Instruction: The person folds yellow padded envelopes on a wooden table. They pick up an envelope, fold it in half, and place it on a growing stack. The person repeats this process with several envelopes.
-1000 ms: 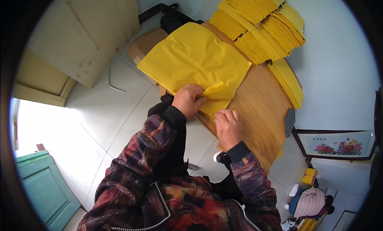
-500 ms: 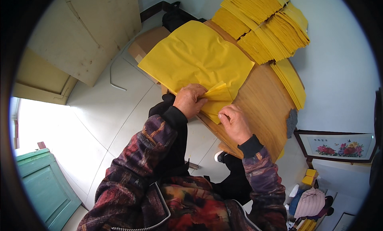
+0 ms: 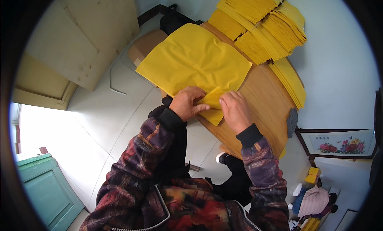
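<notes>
A large yellow fabric sheet or bag (image 3: 191, 57) lies over the wooden table, its near corner folded up in loose flaps. At that near edge my left hand (image 3: 187, 103) grips the folded material between thumb and fingers. My right hand (image 3: 236, 111) pinches the right side of the same raised fold, with its fingertips closed on the yellow edge. One flap hangs below, between my two hands. Layers inside the fold are partly hidden by my fingers.
Tied stacks of yellow folded material (image 3: 265, 25) rest at the table's far right, above a flatter yellow pile (image 3: 289, 83). The wooden table (image 3: 265, 107) has a grey cloth (image 3: 292, 123) at its edge. A cardboard box (image 3: 145, 45) stands behind. Another person (image 3: 313, 201) is at lower right.
My right hand has moved up and slightly left and now holds the fold's edge, where it was apart from it. The left hand has shifted slightly down and left.
</notes>
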### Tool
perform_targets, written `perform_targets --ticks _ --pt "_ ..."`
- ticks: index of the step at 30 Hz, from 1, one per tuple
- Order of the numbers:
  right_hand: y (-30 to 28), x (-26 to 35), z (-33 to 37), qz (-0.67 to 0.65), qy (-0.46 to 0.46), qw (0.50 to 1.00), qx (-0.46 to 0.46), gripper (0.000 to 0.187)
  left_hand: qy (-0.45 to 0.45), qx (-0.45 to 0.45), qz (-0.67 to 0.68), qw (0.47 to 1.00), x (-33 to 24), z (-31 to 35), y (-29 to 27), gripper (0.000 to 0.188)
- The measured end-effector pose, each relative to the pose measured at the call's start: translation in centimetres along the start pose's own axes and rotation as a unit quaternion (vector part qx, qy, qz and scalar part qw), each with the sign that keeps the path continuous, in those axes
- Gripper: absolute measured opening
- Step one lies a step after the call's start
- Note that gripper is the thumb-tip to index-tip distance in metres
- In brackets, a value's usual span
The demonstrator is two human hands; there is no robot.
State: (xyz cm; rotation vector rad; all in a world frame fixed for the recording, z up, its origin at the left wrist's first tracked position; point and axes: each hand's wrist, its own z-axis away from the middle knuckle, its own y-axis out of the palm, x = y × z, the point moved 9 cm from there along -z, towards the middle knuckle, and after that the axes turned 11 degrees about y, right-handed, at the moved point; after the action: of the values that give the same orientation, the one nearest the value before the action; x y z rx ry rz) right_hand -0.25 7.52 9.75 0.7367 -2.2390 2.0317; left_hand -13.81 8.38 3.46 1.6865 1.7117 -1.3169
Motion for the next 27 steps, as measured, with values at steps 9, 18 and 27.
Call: perform_targets --ticks 9,18,27 --pt "-1.3 -0.1 4.1 -0.022 0.028 0.996 -0.081 0.025 -0.132 -0.048 -0.029 0.99 1.8 0.1 -1.1 0.018" --pt "3.3 -0.2 6.7 0.066 0.03 0.997 -0.004 0.038 -0.107 -0.028 -0.042 0.993 1.7 -0.6 -1.5 0.019" --pt "1.9 -1.2 4.8 -0.088 0.066 0.993 0.035 0.013 -0.12 -0.006 -0.015 0.993 2.6 -0.1 -1.1 0.017"
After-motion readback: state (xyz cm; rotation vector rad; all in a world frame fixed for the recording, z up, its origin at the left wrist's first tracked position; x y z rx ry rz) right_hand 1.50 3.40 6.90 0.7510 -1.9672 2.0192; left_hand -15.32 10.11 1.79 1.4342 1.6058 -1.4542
